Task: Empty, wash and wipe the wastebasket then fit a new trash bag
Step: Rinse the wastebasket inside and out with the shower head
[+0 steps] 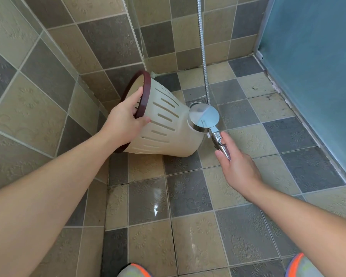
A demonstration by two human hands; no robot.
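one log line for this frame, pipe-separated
stage: wash | left hand: grips wastebasket rim, tilted | right hand: holds shower head at its base | spray: cannot tell

The basket [168, 124] hides its own inside and part of the floor drain [196, 102]. The hose [203, 47] runs off the top edge; both shoes [135, 269] are cut by the bottom edge.

Wet tiled floor [190, 196] — drain [196, 100], wastebasket [168, 124] tipped

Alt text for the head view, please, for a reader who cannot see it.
Left hand grips the dark red rim of a tilted cream slotted plastic wastebasket, while the right hand holds a chrome shower head at its base, over grey-and-beige floor tiles.
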